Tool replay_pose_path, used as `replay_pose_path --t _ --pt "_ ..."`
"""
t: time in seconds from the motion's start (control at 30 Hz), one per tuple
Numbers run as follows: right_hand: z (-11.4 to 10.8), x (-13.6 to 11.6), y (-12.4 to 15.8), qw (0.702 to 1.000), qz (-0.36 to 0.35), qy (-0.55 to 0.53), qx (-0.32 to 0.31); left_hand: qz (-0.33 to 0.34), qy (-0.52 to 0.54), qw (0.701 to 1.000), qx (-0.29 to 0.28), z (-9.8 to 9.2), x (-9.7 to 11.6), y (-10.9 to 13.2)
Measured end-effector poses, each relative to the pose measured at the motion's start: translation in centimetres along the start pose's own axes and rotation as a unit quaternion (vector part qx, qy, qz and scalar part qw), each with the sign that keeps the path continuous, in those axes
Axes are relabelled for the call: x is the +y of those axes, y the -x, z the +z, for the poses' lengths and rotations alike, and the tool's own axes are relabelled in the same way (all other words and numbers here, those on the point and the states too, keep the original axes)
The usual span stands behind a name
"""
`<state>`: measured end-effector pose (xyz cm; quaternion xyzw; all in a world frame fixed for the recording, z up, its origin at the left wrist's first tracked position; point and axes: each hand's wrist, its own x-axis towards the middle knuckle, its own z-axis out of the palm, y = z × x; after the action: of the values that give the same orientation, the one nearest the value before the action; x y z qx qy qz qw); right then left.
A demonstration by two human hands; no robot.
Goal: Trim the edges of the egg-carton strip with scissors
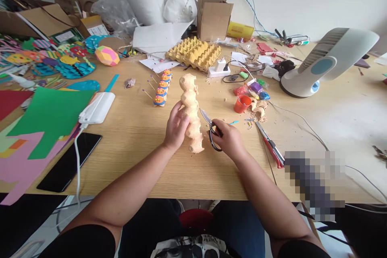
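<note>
My left hand (176, 127) is closed around the left side of an egg carton strip (192, 123), a pale orange row of several bumps with ragged edges, held lengthwise above the table. In my right hand (230, 139) is a pair of scissors (207, 117) with black handles. Their blades point up and left, with the tip close to the strip's right edge; whether it touches I cannot tell. Left of the strip stands a row of decorated egg carton caterpillars (163, 88) with orange faces, blue bands and pin-like feelers.
A red-handled utility knife (273, 147) lies at right, near an orange cup (242, 104) and carton scraps (259, 109). Behind are a yellow egg tray (196, 53) and a power strip (219, 69). A white fan (323, 62) stands right; a phone (71, 161) and coloured paper (51, 115) lie left.
</note>
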<state>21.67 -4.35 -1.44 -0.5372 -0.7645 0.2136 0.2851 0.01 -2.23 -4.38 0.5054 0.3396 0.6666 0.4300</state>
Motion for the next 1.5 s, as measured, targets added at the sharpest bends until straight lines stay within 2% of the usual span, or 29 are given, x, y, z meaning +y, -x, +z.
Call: replay_pose_path --t 0.33,0.63,0.83,1.17,1.5 --pt "-0.1 0.4 -0.1 0.995 -0.030 0.091 0.014 0.004 -0.010 1.000 -0.030 0.2 0.3 0.2" --pt "-0.9 0.1 0.1 0.988 -0.037 0.147 0.017 -0.017 -0.017 0.999 -0.024 0.4 0.4 0.5" --pt "-0.7 0.0 0.1 0.990 -0.032 0.139 0.013 -0.032 -0.005 0.999 -0.019 0.8 0.8 0.5" --pt "-0.2 0.4 0.2 0.995 -0.023 0.095 0.003 -0.045 0.004 0.999 -0.002 0.7 0.0 0.3" --pt "-0.1 0.0 0.1 0.999 0.017 0.031 -0.007 -0.050 0.004 0.999 -0.017 0.4 -0.4 0.4"
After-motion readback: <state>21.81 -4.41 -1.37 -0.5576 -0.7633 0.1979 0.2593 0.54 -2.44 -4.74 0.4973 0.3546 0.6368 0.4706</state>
